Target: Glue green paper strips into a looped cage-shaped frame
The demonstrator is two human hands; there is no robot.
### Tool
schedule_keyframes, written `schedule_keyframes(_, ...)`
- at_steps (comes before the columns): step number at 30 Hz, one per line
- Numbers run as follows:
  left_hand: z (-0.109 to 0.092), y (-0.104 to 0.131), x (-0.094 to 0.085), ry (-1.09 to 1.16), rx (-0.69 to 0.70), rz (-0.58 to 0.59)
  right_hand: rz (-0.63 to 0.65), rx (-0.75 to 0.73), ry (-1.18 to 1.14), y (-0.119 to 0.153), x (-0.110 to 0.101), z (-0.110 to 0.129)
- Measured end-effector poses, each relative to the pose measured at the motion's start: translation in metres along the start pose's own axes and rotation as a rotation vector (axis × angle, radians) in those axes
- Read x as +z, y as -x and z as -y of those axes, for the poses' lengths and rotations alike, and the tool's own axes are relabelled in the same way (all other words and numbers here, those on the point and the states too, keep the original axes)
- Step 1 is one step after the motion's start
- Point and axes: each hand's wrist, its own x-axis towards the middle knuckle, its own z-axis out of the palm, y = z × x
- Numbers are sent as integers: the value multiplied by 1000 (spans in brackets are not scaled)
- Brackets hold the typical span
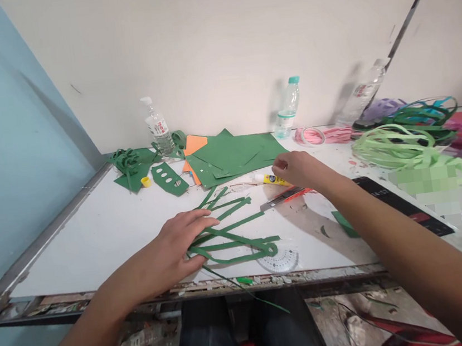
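My left hand (184, 240) lies over several narrow green paper strips (238, 230) on the white tabletop, fingers spread, with the strips running out to its right. One strip end curls into a small ring (270, 249) over a clear protractor (281, 259). My right hand (291, 166) is above the table with its fingers curled together; what is between them, if anything, is too small to make out. Just below it is a yellow glue tube (271, 179). A utility knife (276, 199) with red parts lies nearby.
Green sheets (237, 152) over orange ones (196, 143) lie at the back. Bottles (159, 128) stand along the wall. A yellow cap (145, 182) and a punched green piece (169, 179) are left. Pale green strips (396, 147) and a black phone (412, 204) are right.
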Motion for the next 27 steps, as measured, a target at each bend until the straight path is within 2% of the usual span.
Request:
schedule_keyframes(3, 5, 7, -8, 10, -7, 27, -22, -10, -17, 0, 1, -1)
schedule_keyframes(7, 11, 17, -28, 47, -7, 32, -83, -38, -82, 2, 0, 0)
schedule_keyframes(11, 17, 27, -46, 133, -140, -109, -118, -156, -180, 12, -4, 10)
schedule_keyframes(13, 19, 31, -48, 143, -234, -190, -55, -281, -241, 22, -4, 20)
schedule_keyframes(15, 21, 33, -44, 124, -259, -216, 87, -424, -301, 32, -1, 30)
schedule_keyframes(18, 22, 33, -33, 82, -178, -140, 291, -590, -349, 45, 8, 41)
schedule_keyframes(20, 22, 31, -27, 37, -124, -85, 369, -649, -366, 49, 14, 45)
schedule_keyframes(23, 23, 23, -22, -9, -78, -45, 417, -683, -383, 50, 19, 46)
schedule_keyframes(27, 24, 6, -23, 13, -55, -33, 403, -679, -388, 47, 19, 45)
